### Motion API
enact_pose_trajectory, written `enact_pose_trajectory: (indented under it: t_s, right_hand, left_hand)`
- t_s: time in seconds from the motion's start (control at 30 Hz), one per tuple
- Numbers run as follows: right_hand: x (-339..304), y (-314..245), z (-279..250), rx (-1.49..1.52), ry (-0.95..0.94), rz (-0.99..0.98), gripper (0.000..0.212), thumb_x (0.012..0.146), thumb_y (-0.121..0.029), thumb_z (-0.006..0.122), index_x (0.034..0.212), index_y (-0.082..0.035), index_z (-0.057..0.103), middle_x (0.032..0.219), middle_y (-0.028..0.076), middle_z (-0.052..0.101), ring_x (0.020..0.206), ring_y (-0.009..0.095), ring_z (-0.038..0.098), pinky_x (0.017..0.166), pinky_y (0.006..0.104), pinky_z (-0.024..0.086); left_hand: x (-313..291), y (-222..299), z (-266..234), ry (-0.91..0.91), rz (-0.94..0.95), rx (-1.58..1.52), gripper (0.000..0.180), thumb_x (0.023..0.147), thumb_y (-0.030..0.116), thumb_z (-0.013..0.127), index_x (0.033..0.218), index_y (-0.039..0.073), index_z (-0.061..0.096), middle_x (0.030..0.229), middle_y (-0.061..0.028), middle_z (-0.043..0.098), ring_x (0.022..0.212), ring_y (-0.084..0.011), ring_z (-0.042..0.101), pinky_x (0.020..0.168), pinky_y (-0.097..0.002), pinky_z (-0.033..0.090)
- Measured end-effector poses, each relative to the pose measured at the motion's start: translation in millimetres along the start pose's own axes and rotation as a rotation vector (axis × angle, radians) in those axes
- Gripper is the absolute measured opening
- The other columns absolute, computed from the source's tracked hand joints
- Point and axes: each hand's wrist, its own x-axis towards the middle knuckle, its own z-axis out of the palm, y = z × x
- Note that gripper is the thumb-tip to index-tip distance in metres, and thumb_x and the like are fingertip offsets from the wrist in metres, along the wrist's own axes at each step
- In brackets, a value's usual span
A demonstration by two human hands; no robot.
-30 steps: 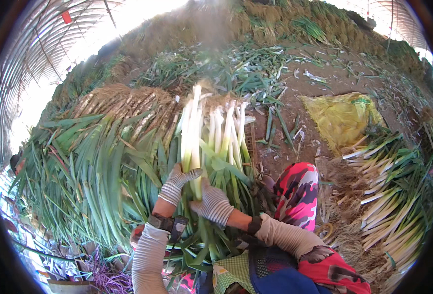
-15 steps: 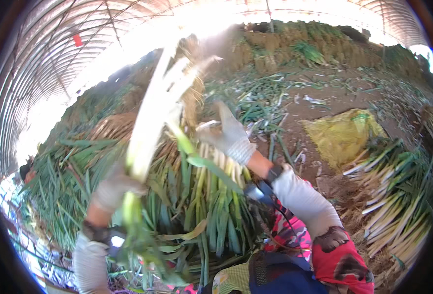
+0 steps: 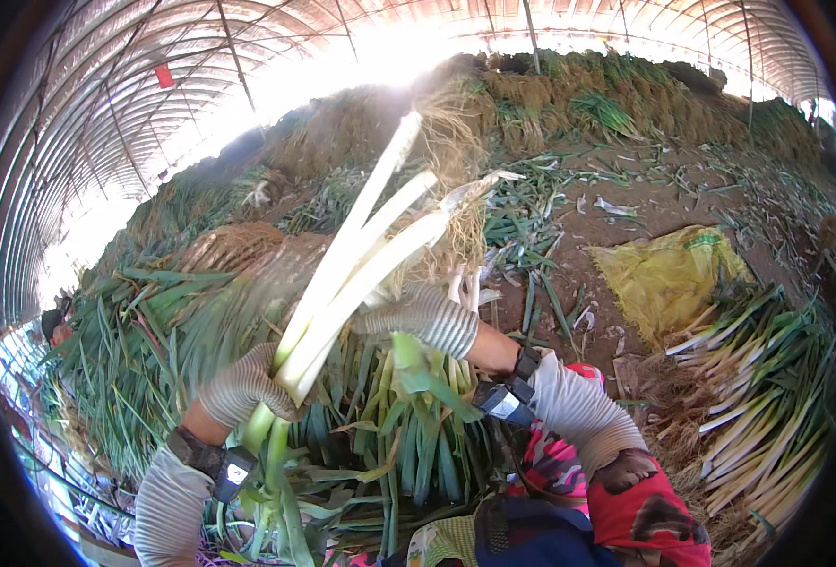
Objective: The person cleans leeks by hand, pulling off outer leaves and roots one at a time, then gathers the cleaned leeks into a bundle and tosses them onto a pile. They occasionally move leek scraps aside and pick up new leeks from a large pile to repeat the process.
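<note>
Left hand (image 3: pixel 248 386): gloved and wrapped tight round the long green onions, just where white turns green!
Green onions (image 3: pixel 366 260): up in the air, slanting rightward, shaggy roots on top, over the leafy heap (image 3: pixel 144 350).
Right hand (image 3: pixel 429 317): in behind the white stalks, fingers blurred and partly hidden; gripping or not, can't tell.
Right side: yellow sack (image 3: pixel 668 279) lies beside a row of pale-stalked onions (image 3: pixel 739 397).
</note>
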Motion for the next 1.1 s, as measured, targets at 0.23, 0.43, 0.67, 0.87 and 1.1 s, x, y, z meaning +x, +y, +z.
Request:
enact_pose_trajectory:
  t_s: [0.23, 0.43, 0.67, 0.87, 1.1]
  right_hand:
    - [32.9, 22.8, -150.3, -1.077, 0.348, 0.046, 0.034, 0.078, -0.028, 0.062, 0.101, -0.003, 0.06, 0.098, 0.013, 0.061, 0.085, 0.023, 0.061, 0.076, 0.0345, 0.048]
    - [-56.3, 65.4, -312.4, -1.105, 1.118, 0.337, 0.029, 0.082, -0.03, 0.053, 0.091, -0.004, 0.06, 0.079, 0.014, 0.063, 0.073, 0.027, 0.062, 0.063, 0.0374, 0.049]
    - [-55.6, 103.6, -173.1, -1.056, -0.113, 0.4, 0.041, 0.074, -0.035, 0.059, 0.103, -0.006, 0.06, 0.087, 0.018, 0.062, 0.08, 0.031, 0.06, 0.075, 0.0387, 0.046]
    - [8.4, 48.3, -199.5, -1.399, 0.17, 0.097, 0.036, 0.072, -0.027, 0.064, 0.096, -0.002, 0.056, 0.088, 0.015, 0.061, 0.076, 0.027, 0.06, 0.068, 0.0378, 0.048]
    - [11.7, 5.6, -168.0, -0.937, 0.536, -0.169, 0.066, 0.062, -0.03, 0.073, 0.11, 0.003, 0.039, 0.113, 0.024, 0.044, 0.1, 0.032, 0.053, 0.088, 0.0421, 0.042]
  left_hand:
    - [5.3, -15.5, 2.3, 0.163, 0.045, 0.137, 0.052, 0.04, -0.003, 0.07, 0.091, -0.002, 0.059, 0.073, -0.0092, 0.062, 0.064, -0.0181, 0.06, 0.058, -0.0294, 0.051]
    - [-37.7, -71.7, -34.4, 0.18, -0.093, 0.113, 0.053, 0.043, -0.004, 0.069, 0.095, -0.003, 0.059, 0.077, -0.0048, 0.062, 0.067, -0.0128, 0.059, 0.06, -0.0247, 0.048]
    - [3.4, -47.6, -24.5, 0.205, -0.067, 0.014, 0.053, 0.041, -0.004, 0.072, 0.092, -0.001, 0.06, 0.075, -0.0044, 0.062, 0.066, -0.0138, 0.059, 0.064, -0.0252, 0.048]
    - [17.5, -59.6, -54.7, -0.048, -0.094, 0.017, 0.061, 0.036, -0.001, 0.078, 0.095, 0.0, 0.06, 0.079, -0.0065, 0.063, 0.072, -0.0179, 0.061, 0.067, -0.0306, 0.049]
    - [10.2, -62.5, -51.0, 0.004, -0.018, -0.071, 0.055, 0.033, 0.001, 0.076, 0.086, -0.004, 0.06, 0.071, -0.0128, 0.061, 0.062, -0.026, 0.06, 0.059, -0.0362, 0.05]
